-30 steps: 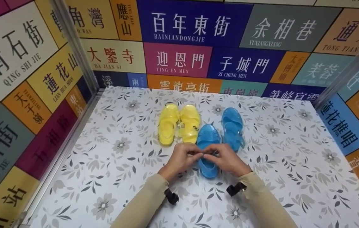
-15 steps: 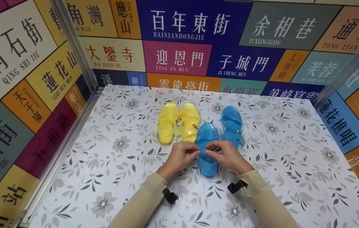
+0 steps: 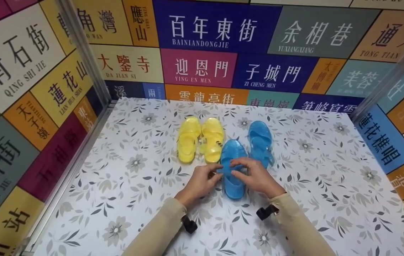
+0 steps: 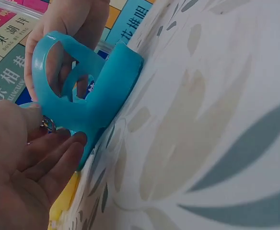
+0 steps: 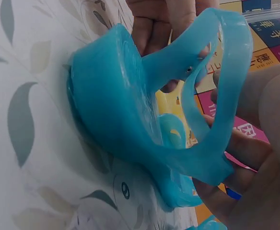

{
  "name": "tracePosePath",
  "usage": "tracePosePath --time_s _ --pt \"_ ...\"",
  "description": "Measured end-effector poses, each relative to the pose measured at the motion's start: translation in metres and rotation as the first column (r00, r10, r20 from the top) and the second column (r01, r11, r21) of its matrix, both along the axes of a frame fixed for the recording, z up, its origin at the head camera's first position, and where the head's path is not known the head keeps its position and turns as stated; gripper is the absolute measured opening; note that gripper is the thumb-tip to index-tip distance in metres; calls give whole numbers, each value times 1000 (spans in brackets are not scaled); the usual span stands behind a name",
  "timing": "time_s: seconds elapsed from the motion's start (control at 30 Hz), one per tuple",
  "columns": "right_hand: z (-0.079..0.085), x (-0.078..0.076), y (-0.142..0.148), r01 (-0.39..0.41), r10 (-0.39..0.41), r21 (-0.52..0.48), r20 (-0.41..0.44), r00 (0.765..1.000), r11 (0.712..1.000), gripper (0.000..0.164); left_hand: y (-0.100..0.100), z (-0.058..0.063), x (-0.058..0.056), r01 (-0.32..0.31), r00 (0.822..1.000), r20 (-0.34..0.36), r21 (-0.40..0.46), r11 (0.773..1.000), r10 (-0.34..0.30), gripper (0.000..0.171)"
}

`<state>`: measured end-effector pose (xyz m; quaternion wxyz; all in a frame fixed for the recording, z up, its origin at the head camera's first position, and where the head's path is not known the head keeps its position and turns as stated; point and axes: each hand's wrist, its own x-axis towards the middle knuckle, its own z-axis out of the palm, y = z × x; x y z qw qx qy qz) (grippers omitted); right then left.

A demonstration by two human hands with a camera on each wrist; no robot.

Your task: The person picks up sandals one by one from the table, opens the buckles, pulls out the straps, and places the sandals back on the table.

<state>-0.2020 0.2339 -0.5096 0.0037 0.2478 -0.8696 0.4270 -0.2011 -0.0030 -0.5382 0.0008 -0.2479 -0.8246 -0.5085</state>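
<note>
Near blue sandal (image 3: 232, 153): on the table (image 3: 145, 202), sole down, toe far, heel near; between both hands, just to the near right of the yellow pair.
Left hand (image 3: 202, 180): at left side of near blue sandal, by metal buckle (image 4: 48, 125); with thumb and fingers bent, slight gap at the tips in head view. Pinch or light touch on the strap: can't tell.
Right hand (image 3: 257, 176): at right side of same sandal, with fingers loosely bent and thumb apart from index; about the heel strap (image 5: 236, 62). Firm contact: can't tell.
Hand-to-hand: just apart, facing across the sandal, not pressed together.
Far blue sandal (image 3: 260, 142): to the far right of the near one, toe far, partly behind right hand in head view.
Yellow pair: left sandal (image 3: 188, 133) and right sandal (image 3: 211, 133), side by side, toes far, left of both blues; dark detail on right sandal's strap.
Tabletop: white with grey floral print.
Wrists: beige sleeves (image 3: 159, 227), with black device (image 3: 189, 224) on left, another (image 3: 267, 212) on right.
Back wall (image 3: 219, 32): coloured panels with Chinese characters.
</note>
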Motion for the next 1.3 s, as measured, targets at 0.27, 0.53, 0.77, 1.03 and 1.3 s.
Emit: tracePosePath --time_s 0.27,0.53,0.77,1.03,1.3 --pt "-1 6 12 21 -21 -5 -24 999 1000 45 -4 -6 1 42 997 70 24 999 -44 37" --pt "-8 19 21 75 -72 -37 67 995 997 76 -4 -5 6 89 966 239 54 995 -99 66" --pt "-14 29 27 95 -94 3 202 975 995 83 1 0 7 101 951 294 8 995 -99 92" --pt "-28 36 22 61 -80 116 173 982 991 102 8 1 11 134 964 238 -37 990 -121 76" --pt "-28 37 13 116 -131 150 95 987 982 101 13 3 14 68 992 113 -163 984 -49 83"
